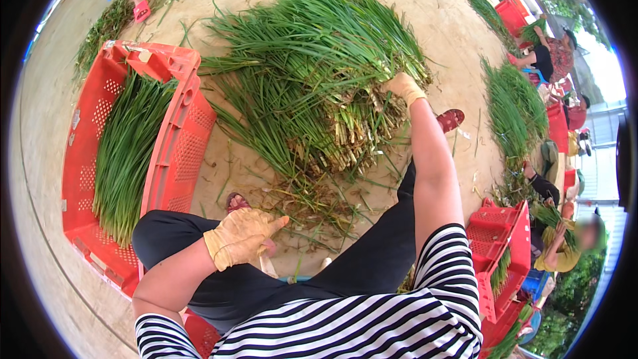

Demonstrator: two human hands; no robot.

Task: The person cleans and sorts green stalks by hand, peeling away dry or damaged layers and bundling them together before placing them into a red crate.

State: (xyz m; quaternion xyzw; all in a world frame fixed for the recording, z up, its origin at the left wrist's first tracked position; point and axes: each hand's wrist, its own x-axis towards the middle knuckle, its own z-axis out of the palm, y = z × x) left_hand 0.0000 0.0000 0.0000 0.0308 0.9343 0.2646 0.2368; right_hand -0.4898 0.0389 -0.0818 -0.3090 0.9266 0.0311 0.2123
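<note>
A large heap of garlic chives lies on the ground in front of me, long green leaves pointing away and left, pale root ends toward me. My right hand, in a yellowish glove, reaches to the heap's right side with its fingers closed on some stems there; the fingertips are partly hidden. Over my left thigh hovers my left hand, gloved the same way, index finger stretched out and thumb apart, nothing visible in it. To my left, a red plastic crate holds neatly laid chives with their leaves aligned.
Loose leaves and brown trimmings litter the ground between my feet. Another red crate stands at my right. Beyond it, several people sit working beside more chives. A person's pink slipper shows at the far left.
</note>
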